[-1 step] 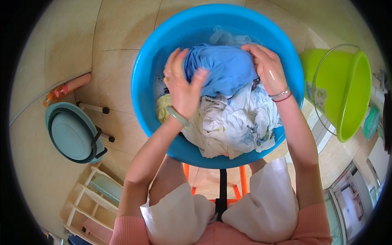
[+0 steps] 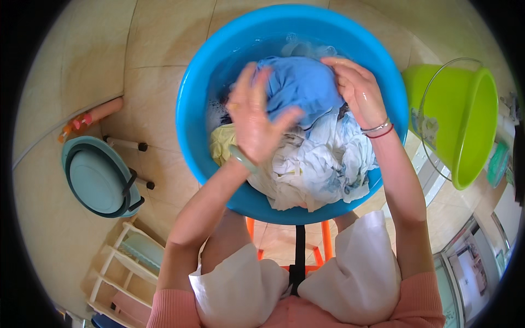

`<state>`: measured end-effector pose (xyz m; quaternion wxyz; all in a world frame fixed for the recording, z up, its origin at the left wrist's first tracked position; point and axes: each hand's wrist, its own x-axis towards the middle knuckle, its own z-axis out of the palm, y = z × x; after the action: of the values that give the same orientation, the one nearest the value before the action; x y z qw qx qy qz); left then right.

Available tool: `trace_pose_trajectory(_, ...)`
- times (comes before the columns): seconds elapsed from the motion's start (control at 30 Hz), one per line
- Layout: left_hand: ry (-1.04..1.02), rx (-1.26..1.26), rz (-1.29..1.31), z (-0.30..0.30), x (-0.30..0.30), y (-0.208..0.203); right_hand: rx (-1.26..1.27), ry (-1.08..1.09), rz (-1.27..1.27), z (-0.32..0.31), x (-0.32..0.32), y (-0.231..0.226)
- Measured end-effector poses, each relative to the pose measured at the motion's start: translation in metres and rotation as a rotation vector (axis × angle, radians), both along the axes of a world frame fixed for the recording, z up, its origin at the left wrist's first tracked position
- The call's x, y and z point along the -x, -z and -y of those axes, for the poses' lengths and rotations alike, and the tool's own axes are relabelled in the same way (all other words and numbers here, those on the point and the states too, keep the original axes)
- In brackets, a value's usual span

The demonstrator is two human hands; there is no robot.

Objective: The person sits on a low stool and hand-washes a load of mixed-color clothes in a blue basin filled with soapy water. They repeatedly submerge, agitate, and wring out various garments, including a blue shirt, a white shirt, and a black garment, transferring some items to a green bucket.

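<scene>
Blue garment [image 2: 301, 87] bunched, wet, atop pale laundry [image 2: 317, 164] in blue basin [image 2: 197, 82].

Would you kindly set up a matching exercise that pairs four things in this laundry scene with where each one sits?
Things:
1. blue cloth
2. green bucket
3. teal stool
4. white rack

Places:
A. on the floor at the person's lower left
B. gripped between both hands in the blue basin
C. on its side, left of the basin
D. right of the basin

Pairs: 1-B, 2-D, 3-C, 4-A
</scene>
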<state>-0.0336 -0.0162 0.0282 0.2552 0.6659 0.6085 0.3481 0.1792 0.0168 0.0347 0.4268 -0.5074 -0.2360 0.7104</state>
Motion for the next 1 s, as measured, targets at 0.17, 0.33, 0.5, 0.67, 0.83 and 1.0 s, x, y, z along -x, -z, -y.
trace_pose_trajectory(0.17,0.198,0.011,-0.135,-0.007,0.002,0.016,-0.367,-0.241,0.366,0.001,0.001,-0.013)
trace_pose_trajectory(0.33,0.126,0.208,-0.011,-0.025,0.009,-0.024,-0.529,-0.377,0.981,0.027,-0.018,0.020)
trace_pose_trajectory(0.5,0.274,-0.037,-0.332,0.004,-0.023,-0.003,-0.382,-0.280,1.024,0.034,-0.017,0.040)
trace_pose_trajectory(0.67,0.235,-0.070,-0.149,-0.019,0.011,0.027,-0.479,-0.180,0.699,0.011,0.000,-0.007)
trace_pose_trajectory(0.83,-0.349,0.744,1.150,-0.027,0.024,-0.023,-0.383,-0.072,0.541,0.004,-0.030,0.029)
trace_pose_trajectory(1.0,-0.290,0.820,1.401,-0.023,0.034,-0.062,-0.406,-0.341,0.906,0.053,-0.007,0.046)
